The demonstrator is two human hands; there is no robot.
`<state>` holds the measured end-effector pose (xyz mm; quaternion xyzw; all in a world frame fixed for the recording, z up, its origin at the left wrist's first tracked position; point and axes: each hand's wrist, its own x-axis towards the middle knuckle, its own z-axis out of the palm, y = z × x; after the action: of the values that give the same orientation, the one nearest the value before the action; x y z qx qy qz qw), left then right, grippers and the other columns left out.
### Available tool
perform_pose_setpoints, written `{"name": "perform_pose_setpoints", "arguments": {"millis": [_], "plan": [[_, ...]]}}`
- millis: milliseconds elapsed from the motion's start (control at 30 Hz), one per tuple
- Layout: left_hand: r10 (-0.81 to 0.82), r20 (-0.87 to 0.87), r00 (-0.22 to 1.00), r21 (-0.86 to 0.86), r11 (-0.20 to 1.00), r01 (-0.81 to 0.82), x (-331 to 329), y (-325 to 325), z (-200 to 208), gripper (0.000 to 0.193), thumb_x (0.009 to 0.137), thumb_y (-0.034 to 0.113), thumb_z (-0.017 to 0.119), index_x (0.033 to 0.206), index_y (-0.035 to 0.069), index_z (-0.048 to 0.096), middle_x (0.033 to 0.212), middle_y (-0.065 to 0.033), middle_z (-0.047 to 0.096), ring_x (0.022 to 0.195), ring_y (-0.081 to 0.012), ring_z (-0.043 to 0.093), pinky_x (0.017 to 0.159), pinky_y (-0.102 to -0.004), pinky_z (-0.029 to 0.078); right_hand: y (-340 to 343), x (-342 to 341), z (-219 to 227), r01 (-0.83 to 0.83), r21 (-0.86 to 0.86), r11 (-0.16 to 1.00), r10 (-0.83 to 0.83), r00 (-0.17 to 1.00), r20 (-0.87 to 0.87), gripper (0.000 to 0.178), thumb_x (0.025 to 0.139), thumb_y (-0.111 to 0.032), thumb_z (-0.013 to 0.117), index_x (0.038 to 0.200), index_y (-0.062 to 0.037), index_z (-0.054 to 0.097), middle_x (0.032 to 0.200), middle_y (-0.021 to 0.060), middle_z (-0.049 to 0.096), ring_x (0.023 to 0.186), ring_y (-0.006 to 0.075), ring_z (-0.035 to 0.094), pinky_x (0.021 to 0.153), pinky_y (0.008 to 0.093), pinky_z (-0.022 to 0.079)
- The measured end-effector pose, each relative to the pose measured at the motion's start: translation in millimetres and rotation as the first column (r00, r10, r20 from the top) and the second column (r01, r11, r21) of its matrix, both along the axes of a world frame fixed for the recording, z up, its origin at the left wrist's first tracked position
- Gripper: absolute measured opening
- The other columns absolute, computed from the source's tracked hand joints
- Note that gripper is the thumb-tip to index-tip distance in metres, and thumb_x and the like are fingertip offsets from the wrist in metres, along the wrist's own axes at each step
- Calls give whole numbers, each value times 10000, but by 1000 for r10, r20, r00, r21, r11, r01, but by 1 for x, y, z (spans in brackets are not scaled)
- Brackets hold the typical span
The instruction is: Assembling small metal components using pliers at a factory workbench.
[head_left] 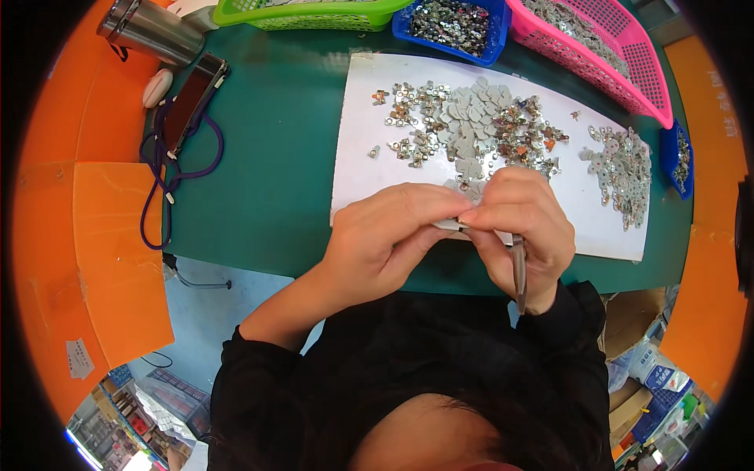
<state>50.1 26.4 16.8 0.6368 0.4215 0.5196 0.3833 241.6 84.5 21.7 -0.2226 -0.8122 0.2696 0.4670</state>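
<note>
My left hand (389, 228) and my right hand (530, 224) meet over the near edge of a white board (365, 184). Between their closed fingertips is a small pale grey flat piece (448, 224); the fingers cover much of it. A slim metal tool (519, 275), which looks like tweezers, is tucked in my right hand and tapers toward me. Just beyond the fingers lies a heap of flat grey pieces (471, 118). Small shiny metal parts lie to its left (412, 145) and right (522, 129). Another pile of silvery parts (624, 173) sits at the board's right end.
Along the far edge of the green table (267, 157) stand a green basket (314, 17), a blue tray (496, 43) of small parts and a pink basket (565, 59). A smaller blue tray (670, 157) is at right. At left are a phone (192, 102) with a purple cord and a steel flask (157, 31).
</note>
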Motion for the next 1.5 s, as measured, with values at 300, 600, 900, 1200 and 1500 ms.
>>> {"name": "perform_pose_setpoints", "arguments": {"millis": [300, 600, 900, 1200, 1500], "plan": [[215, -319, 923, 461, 886, -47, -2, 0, -10, 159, 880, -66, 625, 1026, -41, 685, 953, -170, 724, 882, -316, 731, 774, -367, 595, 0, -6, 0, 58, 13, 998, -58, 998, -19, 262, 664, -16, 834, 886, -76, 707, 811, 53, 647, 755, 267, 612, 689, 346, 501], [268, -296, 917, 423, 897, -126, -9, 1, -4, 138, 868, -97, 611, 979, -52, 680, 878, -145, 721, 787, -288, 724, 710, -326, 579, 0, 29, 42, -99, -856, 507, 492, 849, 193, 570, 1055, -435, 406, 857, 33, 665, 760, 101, 673, 699, 183, 646, 684, 302, 515], [331, -399, 855, 522, 849, -85, -11, 2, -4, 148, 833, -72, 649, 973, -37, 683, 871, -139, 715, 782, -285, 723, 683, -328, 583, 12, 23, 51, -22, -850, 527, 532, 789, 309, 459, 1067, -291, 427, 849, 12, 694, 677, 58, 653, 597, 122, 614, 579, 261, 494], [311, -488, 816, 640, 763, 92, -23, 10, -8, 220, 679, 32, 714, 890, -22, 687, 818, -115, 656, 750, -265, 690, 625, -326, 573, 14, 25, 43, 4, -832, 554, 558, 740, 375, 393, 1026, -268, 485, 813, -28, 711, 600, 41, 609, 560, 121, 593, 554, 262, 468], [193, -399, 897, 524, 851, 50, -19, -2, -10, 156, 818, -41, 646, 971, -23, 668, 839, -122, 692, 752, -280, 716, 630, -328, 574, 11, 26, 38, -119, -660, 742, 508, 742, 438, 307, 976, -286, 596, 803, -53, 695, 617, 89, 599, 565, 264, 604, 551, 331, 458]]}}
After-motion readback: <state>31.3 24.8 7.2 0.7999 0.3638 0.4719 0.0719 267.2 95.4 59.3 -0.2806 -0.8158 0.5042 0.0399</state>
